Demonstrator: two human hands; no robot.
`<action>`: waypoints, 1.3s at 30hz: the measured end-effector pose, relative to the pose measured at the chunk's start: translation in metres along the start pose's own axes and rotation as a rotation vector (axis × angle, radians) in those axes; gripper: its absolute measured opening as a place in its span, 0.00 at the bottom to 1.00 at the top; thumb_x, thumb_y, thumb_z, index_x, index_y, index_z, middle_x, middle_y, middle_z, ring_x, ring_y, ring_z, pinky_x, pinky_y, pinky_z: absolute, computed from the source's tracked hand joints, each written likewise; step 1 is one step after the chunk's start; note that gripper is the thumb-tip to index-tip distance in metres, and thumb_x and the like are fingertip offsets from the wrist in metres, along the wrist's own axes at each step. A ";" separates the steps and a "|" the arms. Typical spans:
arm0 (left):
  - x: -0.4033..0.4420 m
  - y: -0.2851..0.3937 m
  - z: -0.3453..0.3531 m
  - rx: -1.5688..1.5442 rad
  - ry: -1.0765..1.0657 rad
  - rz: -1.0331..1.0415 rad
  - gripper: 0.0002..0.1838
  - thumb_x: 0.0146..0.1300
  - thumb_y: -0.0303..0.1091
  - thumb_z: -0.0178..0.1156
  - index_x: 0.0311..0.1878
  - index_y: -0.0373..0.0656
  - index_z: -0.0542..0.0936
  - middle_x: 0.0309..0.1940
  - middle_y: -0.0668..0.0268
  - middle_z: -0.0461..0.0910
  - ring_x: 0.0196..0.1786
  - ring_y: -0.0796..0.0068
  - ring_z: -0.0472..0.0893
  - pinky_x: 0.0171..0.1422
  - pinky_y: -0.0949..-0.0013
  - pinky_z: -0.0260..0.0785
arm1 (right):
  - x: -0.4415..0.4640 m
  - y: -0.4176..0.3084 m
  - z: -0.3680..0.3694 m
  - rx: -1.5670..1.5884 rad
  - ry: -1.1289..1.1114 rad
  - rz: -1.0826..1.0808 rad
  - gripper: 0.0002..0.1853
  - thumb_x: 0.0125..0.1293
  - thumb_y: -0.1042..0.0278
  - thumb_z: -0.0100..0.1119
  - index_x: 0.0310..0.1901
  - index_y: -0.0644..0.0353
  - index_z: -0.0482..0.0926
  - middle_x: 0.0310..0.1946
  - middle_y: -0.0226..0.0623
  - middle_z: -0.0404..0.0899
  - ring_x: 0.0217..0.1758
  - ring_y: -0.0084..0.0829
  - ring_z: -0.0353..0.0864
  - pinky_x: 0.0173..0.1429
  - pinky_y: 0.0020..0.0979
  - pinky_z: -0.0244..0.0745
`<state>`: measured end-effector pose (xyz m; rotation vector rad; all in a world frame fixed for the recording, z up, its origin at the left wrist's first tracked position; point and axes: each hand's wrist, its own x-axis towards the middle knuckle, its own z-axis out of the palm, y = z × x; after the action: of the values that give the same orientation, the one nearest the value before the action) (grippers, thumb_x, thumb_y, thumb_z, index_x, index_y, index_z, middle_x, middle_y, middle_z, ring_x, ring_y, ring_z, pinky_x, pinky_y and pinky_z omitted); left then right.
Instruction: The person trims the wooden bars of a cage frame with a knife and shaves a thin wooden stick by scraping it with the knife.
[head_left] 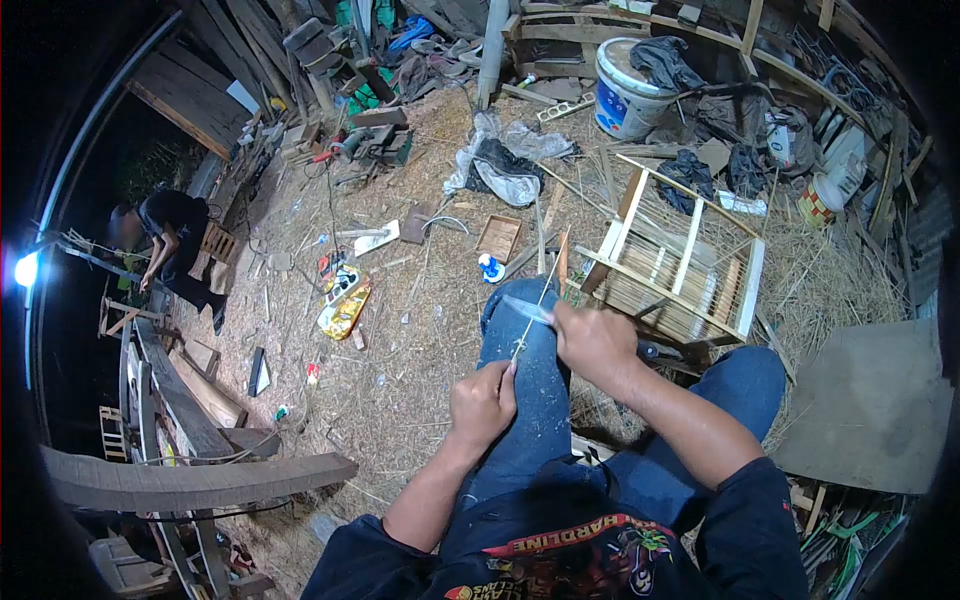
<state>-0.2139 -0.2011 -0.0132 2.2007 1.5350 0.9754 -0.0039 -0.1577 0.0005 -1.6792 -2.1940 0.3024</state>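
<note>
My left hand (482, 407) is closed, pinching the lower end of a thin bamboo strip (549, 277) above my thigh. The strip slants up and away from me. My right hand (598, 347) is wrapped round the handle of a knife (527, 309), whose blade points left and crosses the strip. Whether the edge bites into the strip I cannot tell. Small pale shavings dot my jeans (535, 410) beneath. Just beyond my right hand stands a wooden frame (690, 245) filled with many thin bamboo strips.
A blue-capped glue bottle (490, 268) and a small wooden tray (499, 238) lie ahead. A power strip (345, 287) rests on a yellow packet (344, 318). A bucket (625, 95) stands at the back. Curved timber (200, 480) juts in at left. Another person (178, 240) bends over far left.
</note>
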 end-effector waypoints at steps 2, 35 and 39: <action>0.002 0.000 0.001 0.001 0.001 0.005 0.05 0.69 0.27 0.67 0.39 0.36 0.88 0.30 0.50 0.87 0.30 0.50 0.88 0.35 0.56 0.79 | -0.008 -0.008 0.001 -0.044 -0.080 -0.051 0.11 0.77 0.63 0.52 0.41 0.57 0.82 0.18 0.36 0.82 0.18 0.36 0.86 0.18 0.45 0.81; -0.004 -0.006 0.009 0.077 0.030 0.086 0.02 0.69 0.27 0.67 0.40 0.38 0.86 0.28 0.52 0.86 0.28 0.52 0.87 0.32 0.57 0.78 | -0.003 -0.002 0.005 -0.012 0.108 -0.041 0.13 0.78 0.59 0.54 0.37 0.55 0.80 0.24 0.44 0.87 0.25 0.44 0.91 0.24 0.47 0.84; -0.002 -0.007 0.012 0.068 0.066 0.111 0.02 0.68 0.27 0.68 0.40 0.38 0.86 0.27 0.52 0.85 0.27 0.52 0.87 0.31 0.56 0.78 | -0.017 -0.010 0.012 -0.024 0.022 -0.173 0.12 0.79 0.60 0.52 0.37 0.54 0.80 0.23 0.43 0.86 0.22 0.44 0.90 0.24 0.47 0.84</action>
<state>-0.2112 -0.1983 -0.0269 2.3449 1.5084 1.0530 -0.0141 -0.1758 -0.0091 -1.4848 -2.3158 0.2112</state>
